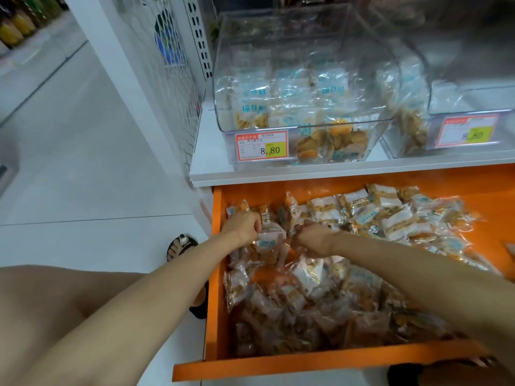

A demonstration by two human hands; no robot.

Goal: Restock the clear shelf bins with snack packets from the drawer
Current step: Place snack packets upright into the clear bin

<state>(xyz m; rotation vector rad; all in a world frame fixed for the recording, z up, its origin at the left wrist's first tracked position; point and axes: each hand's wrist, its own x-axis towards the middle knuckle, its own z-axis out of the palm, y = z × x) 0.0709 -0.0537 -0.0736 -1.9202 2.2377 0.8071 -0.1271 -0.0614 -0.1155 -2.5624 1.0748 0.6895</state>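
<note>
An orange drawer point(216, 274) stands pulled out below the shelf, filled with several clear snack packets point(390, 218) of yellow crisps. My left hand point(242, 225) is down in the drawer's far left part, its fingers curled round a packet with blue print point(267, 242). My right hand point(312, 238) is just to the right of it, fingers curled into the pile and gripping packets. Above, on the white shelf point(211, 168), a clear bin point(301, 87) holds the same kind of packets, about half full. A second clear bin point(459, 121) stands to its right.
Red and yellow price tags point(262, 147) reading 8.80 hang on both bin fronts. A white wire grid panel point(167, 79) closes the shelf's left end. Grey floor lies to the left, with my sandalled foot point(181, 246) beside the drawer and my knee at lower left.
</note>
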